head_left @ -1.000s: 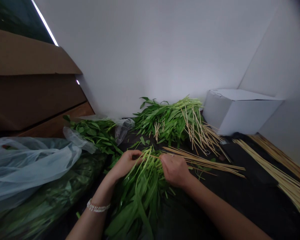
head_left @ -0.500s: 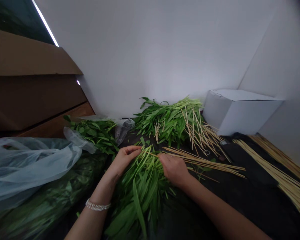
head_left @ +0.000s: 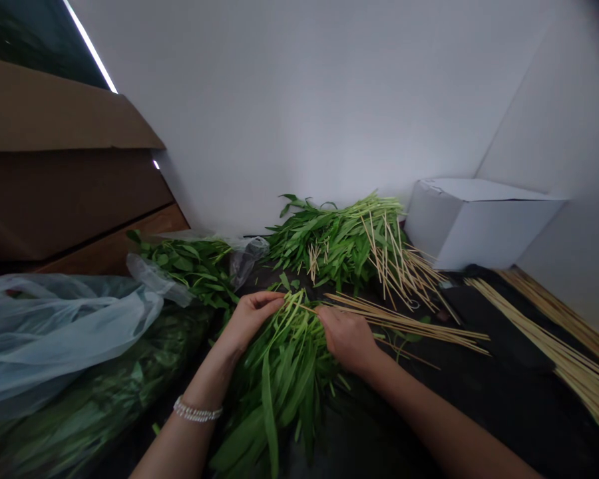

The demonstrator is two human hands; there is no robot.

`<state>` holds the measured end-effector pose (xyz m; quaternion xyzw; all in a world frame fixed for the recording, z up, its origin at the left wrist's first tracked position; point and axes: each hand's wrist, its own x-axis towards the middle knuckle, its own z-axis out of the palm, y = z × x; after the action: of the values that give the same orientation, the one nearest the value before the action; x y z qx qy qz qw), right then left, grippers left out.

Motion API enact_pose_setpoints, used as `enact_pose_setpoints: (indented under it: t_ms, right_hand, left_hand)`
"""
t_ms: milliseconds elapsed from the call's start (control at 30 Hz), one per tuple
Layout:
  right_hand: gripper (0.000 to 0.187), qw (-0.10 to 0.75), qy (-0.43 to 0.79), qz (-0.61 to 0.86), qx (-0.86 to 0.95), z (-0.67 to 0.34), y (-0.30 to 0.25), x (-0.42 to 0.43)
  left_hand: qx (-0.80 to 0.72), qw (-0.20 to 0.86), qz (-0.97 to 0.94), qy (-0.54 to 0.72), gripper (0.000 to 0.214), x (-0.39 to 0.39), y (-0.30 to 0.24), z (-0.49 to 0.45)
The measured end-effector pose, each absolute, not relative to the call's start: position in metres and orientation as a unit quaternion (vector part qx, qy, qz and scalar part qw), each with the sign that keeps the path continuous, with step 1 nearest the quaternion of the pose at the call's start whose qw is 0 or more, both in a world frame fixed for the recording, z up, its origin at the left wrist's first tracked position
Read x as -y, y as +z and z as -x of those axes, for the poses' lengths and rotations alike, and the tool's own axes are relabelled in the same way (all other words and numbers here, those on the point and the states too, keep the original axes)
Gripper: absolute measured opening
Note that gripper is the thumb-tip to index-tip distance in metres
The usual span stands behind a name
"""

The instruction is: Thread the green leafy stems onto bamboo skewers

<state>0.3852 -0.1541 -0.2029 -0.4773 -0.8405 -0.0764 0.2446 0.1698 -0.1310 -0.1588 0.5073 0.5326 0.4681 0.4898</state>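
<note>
In front of me lies a bunch of leafy greens (head_left: 284,379), its pale stem ends pointing away and its long leaves toward me. My left hand (head_left: 254,316), with a beaded bracelet at the wrist, pinches the stem ends at the bunch's upper left. On the other side, my right hand (head_left: 347,336) is closed around a thin wooden skewer (head_left: 307,309), whose end reaches left into the stems. The rest of that skewer is hidden under the hand. Close to the right hand, several loose skewers (head_left: 414,322) lie on the dark surface.
Behind is a pile of greens threaded on skewers (head_left: 339,239), against the wall. A white box (head_left: 484,223) stands at the back right, near long skewer bundles (head_left: 549,346). At left are a plastic bag of greens (head_left: 70,332), more greens (head_left: 190,259) and a cardboard box (head_left: 54,186).
My left hand has shifted very slightly right at the stem ends. A long leaf in the bunch has swung a little left. The right hand stays almost in place.
</note>
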Motion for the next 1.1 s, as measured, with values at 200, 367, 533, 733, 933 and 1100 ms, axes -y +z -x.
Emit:
enact_pose_setpoints:
  t_ms: [200,367,533,733,933,1100]
  right_hand:
    - [0.025,0.222,-0.057,0.493,0.839,-0.3846,-0.1994,0.1556]
    - [0.026,0.210,-0.049,0.501,0.838,-0.3835,-0.1981,0.1561]
    - [0.026,0.214,-0.050,0.497,0.840,-0.3831,-0.1991,0.1561]
    - [0.026,0.221,-0.062,0.487,0.843,-0.3836,-0.2019,0.1557]
    - [0.027,0.222,-0.060,0.482,0.845,-0.3825,-0.2018,0.1556]
    - [0.028,0.232,-0.064,0.469,0.850,-0.3823,-0.2041,0.1555]
  left_hand:
    - [-0.533,0.495,-0.503,0.467,0.040,0.1317,-0.1574,-0.1707]
    - [-0.542,0.479,-0.511,0.465,0.038,0.1327,-0.1573,-0.1710]
    - [-0.543,0.486,-0.506,0.461,0.037,0.1328,-0.1567,-0.1718]
    - [-0.544,0.504,-0.489,0.459,0.039,0.1329,-0.1566,-0.1731]
    - [-0.546,0.497,-0.497,0.456,0.038,0.1313,-0.1589,-0.1729]
    - [-0.540,0.515,-0.489,0.451,0.036,0.1310,-0.1600,-0.1708]
